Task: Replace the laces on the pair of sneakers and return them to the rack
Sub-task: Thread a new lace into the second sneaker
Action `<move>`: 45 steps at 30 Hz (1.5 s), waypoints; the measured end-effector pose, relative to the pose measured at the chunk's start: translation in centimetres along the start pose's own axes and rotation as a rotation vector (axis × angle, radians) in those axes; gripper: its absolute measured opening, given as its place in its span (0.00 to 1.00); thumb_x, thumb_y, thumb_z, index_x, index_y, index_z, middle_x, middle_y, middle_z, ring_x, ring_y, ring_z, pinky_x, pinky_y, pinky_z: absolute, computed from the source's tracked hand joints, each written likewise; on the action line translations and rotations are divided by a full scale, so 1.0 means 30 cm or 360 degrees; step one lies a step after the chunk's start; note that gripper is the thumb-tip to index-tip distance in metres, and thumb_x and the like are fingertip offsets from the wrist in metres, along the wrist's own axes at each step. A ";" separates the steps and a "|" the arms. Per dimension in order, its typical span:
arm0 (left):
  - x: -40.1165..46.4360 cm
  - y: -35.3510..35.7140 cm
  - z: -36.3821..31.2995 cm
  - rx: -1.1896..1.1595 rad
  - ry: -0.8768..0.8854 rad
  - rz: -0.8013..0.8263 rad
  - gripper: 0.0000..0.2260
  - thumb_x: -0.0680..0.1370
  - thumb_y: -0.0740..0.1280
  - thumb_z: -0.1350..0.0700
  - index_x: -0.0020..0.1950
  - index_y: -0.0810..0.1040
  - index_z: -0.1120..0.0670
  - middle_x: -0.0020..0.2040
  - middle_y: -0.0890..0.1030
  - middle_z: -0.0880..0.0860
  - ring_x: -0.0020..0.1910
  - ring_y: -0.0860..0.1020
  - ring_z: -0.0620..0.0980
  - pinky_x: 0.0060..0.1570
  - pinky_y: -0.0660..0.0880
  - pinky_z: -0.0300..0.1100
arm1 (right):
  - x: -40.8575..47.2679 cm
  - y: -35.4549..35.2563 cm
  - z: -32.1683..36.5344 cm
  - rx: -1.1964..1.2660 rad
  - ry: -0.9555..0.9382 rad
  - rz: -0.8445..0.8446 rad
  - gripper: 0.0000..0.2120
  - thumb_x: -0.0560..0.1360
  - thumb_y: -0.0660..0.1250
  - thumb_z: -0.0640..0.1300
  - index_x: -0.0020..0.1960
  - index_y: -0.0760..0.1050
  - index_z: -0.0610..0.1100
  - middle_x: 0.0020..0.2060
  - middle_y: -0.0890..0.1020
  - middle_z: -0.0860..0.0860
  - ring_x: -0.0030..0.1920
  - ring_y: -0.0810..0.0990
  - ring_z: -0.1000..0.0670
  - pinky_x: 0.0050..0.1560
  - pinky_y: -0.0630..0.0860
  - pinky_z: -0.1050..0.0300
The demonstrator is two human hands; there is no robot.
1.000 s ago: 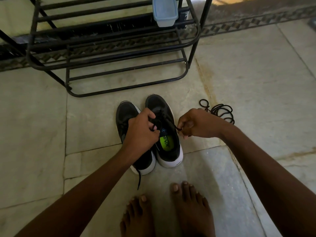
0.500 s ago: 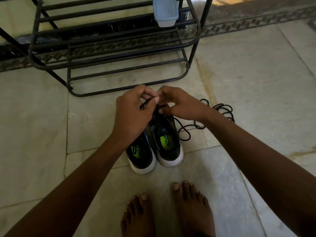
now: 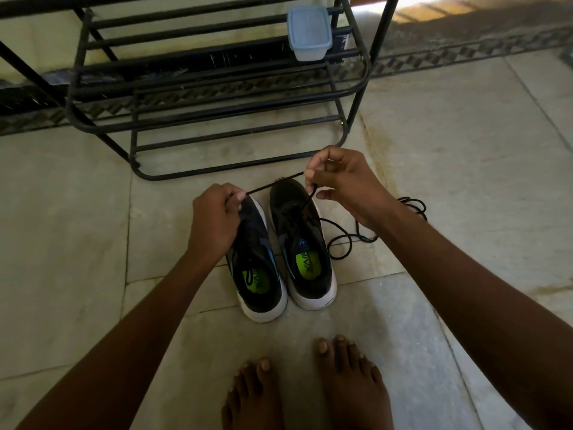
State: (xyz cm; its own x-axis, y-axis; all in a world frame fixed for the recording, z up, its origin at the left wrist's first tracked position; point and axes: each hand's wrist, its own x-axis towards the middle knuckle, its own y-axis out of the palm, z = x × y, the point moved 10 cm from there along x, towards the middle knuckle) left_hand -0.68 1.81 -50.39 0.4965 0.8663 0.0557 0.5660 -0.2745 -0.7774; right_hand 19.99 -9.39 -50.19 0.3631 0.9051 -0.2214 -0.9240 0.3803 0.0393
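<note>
Evidently the thin black cord lace (image 3: 274, 183) is light, limp and fairly slick; judged from its slackness, it holds no shape and is best taken near its ends, where a pinch controls the tip. The left hand (image 3: 214, 221) pinches one end between thumb and curled fingers (image 3: 239, 197), above the toe of the left black mesh sneaker with white sole (image 3: 259, 274). The right hand (image 3: 344, 184) pinches the lace further along, its fingers closed on it over the toe of the right black sneaker (image 3: 305, 249). Between the two hands the lace runs taut and clear of the shoes. Below the right hand it drops to the right sneaker's eyelet area, then trails onto the pale stone floor (image 3: 465, 181) in loose coils (image 3: 412, 206) beside that shoe. Both sneakers stand side by side on the floor, just before the black metal shoe rack (image 3: 217, 97), not yet on it.
</note>
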 end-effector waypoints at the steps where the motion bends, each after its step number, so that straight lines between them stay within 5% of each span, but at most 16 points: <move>1: -0.002 0.002 0.011 0.0046 -0.0020 0.0013 0.08 0.83 0.65 0.61 0.50 0.84 0.59 0.43 0.81 0.54 0.43 0.79 0.51 0.45 0.68 0.34 | 0.004 -0.012 -0.008 -0.0012 -0.0005 -0.0053 0.05 0.78 0.70 0.35 0.53 0.77 0.36 0.41 0.82 0.39 0.43 0.83 0.46 0.45 0.79 0.52; 4: -0.016 0.016 0.024 0.0270 -0.0046 0.0071 0.10 0.84 0.65 0.57 0.53 0.83 0.61 0.48 0.81 0.59 0.47 0.78 0.55 0.47 0.69 0.42 | 0.009 -0.048 -0.045 -0.0103 -0.0001 -0.0199 0.04 0.78 0.70 0.35 0.53 0.78 0.37 0.45 0.84 0.37 0.47 0.85 0.45 0.46 0.80 0.52; 7: -0.042 0.033 -0.009 0.0414 -0.0029 0.0114 0.11 0.84 0.65 0.52 0.52 0.83 0.57 0.48 0.74 0.55 0.46 0.74 0.53 0.43 0.68 0.44 | 0.003 -0.070 -0.084 -0.0504 0.0010 -0.0307 0.03 0.76 0.72 0.39 0.49 0.80 0.44 0.45 0.85 0.47 0.47 0.85 0.51 0.48 0.82 0.55; 12: -0.036 0.056 -0.074 0.0151 0.0025 0.0100 0.13 0.80 0.71 0.51 0.38 0.82 0.55 0.37 0.71 0.49 0.37 0.70 0.45 0.37 0.61 0.38 | -0.065 -0.054 -0.095 -0.1078 -0.0059 -0.0364 0.06 0.72 0.73 0.41 0.45 0.78 0.48 0.43 0.82 0.52 0.43 0.82 0.54 0.43 0.76 0.61; 20: -0.085 0.087 -0.189 -0.0115 0.0202 0.0098 0.11 0.82 0.69 0.57 0.39 0.77 0.54 0.35 0.74 0.43 0.36 0.73 0.39 0.41 0.69 0.28 | -0.148 0.057 -0.187 -0.1378 0.0006 -0.0069 0.16 0.68 0.78 0.45 0.53 0.81 0.43 0.42 0.84 0.49 0.43 0.83 0.49 0.49 0.81 0.54; 24: -0.098 0.137 -0.161 -0.0445 0.0034 0.0197 0.07 0.81 0.70 0.59 0.44 0.83 0.55 0.36 0.82 0.48 0.33 0.81 0.42 0.39 0.79 0.37 | -0.154 0.026 -0.201 -0.1252 0.0029 -0.0218 0.10 0.71 0.75 0.40 0.52 0.84 0.42 0.40 0.87 0.48 0.41 0.85 0.49 0.50 0.81 0.56; 29: -0.137 0.181 -0.139 -0.0735 -0.0093 0.0192 0.08 0.78 0.71 0.66 0.53 0.83 0.54 0.44 0.85 0.54 0.43 0.86 0.47 0.47 0.85 0.47 | -0.146 -0.036 -0.257 -0.1028 0.0174 -0.0266 0.06 0.71 0.77 0.41 0.48 0.86 0.44 0.37 0.86 0.51 0.36 0.84 0.54 0.44 0.81 0.57; 35: -0.134 0.194 -0.166 -0.0675 -0.0014 0.0128 0.08 0.77 0.74 0.65 0.47 0.80 0.52 0.44 0.85 0.52 0.44 0.86 0.47 0.47 0.85 0.47 | -0.141 -0.055 -0.336 -0.0608 0.0450 -0.0156 0.02 0.74 0.74 0.35 0.47 0.83 0.39 0.41 0.86 0.40 0.44 0.86 0.41 0.49 0.83 0.37; 40: -0.121 0.213 -0.189 -0.0525 0.0064 0.0105 0.05 0.76 0.76 0.60 0.46 0.81 0.58 0.40 0.84 0.49 0.40 0.83 0.42 0.44 0.80 0.34 | -0.141 -0.039 -0.336 -0.0444 0.0541 -0.0008 0.07 0.77 0.67 0.28 0.53 0.81 0.31 0.46 0.83 0.36 0.48 0.84 0.41 0.51 0.84 0.51; 45: -0.121 0.239 -0.180 -0.0473 0.0043 0.0138 0.05 0.75 0.77 0.61 0.45 0.81 0.56 0.40 0.84 0.46 0.39 0.83 0.40 0.43 0.79 0.31 | -0.146 -0.037 -0.331 -0.0395 0.0564 0.0033 0.07 0.78 0.65 0.27 0.55 0.80 0.30 0.46 0.82 0.38 0.46 0.83 0.47 0.46 0.83 0.59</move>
State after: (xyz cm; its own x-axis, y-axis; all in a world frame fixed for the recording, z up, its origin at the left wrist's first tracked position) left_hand 5.13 -5.55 -52.80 0.5663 0.8240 0.0172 0.6866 -0.4601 -0.5628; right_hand 18.24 -15.67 -58.95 0.3207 0.7741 -0.5459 -0.9472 0.2663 -0.1788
